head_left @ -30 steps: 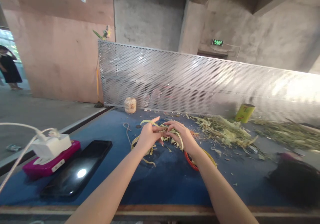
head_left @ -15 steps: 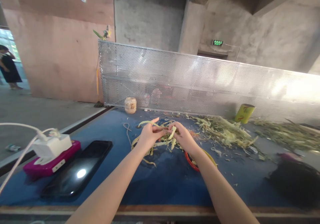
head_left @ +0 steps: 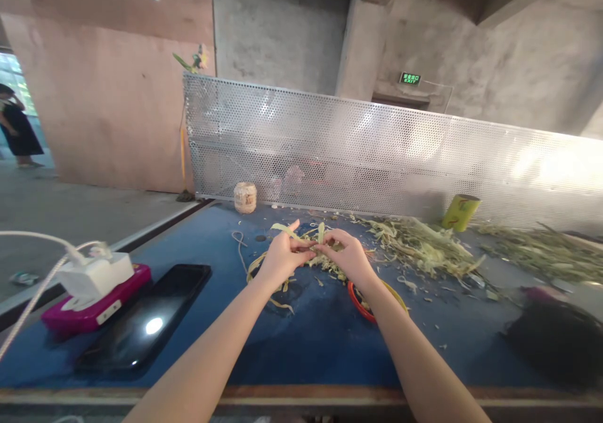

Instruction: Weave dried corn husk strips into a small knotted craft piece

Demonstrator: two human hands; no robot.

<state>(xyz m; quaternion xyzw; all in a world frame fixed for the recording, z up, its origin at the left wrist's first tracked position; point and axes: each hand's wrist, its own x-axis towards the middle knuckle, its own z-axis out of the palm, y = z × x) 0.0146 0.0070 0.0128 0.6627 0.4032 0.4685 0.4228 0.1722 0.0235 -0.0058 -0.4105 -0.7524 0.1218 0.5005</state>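
Observation:
My left hand and my right hand meet above the blue table, fingertips pinched close together. Between them they hold a pale yellow-green husk strip, whose short end stands up by my right fingertips. Another strip end sticks out past my left thumb. The fingers hide most of what is held. Under the hands lies a small heap of loose husk strips and bits. A red-and-yellow-rimmed bowl sits partly hidden under my right forearm.
To the left lie a black phone and a magenta power strip with a white charger. A twine roll, a husk pile and a yellow-green can stand near the perforated metal screen. Far left, a person stands.
The strip end that hung down over my right fingers now points up between the hands. Both hands stay in nearly the same place.

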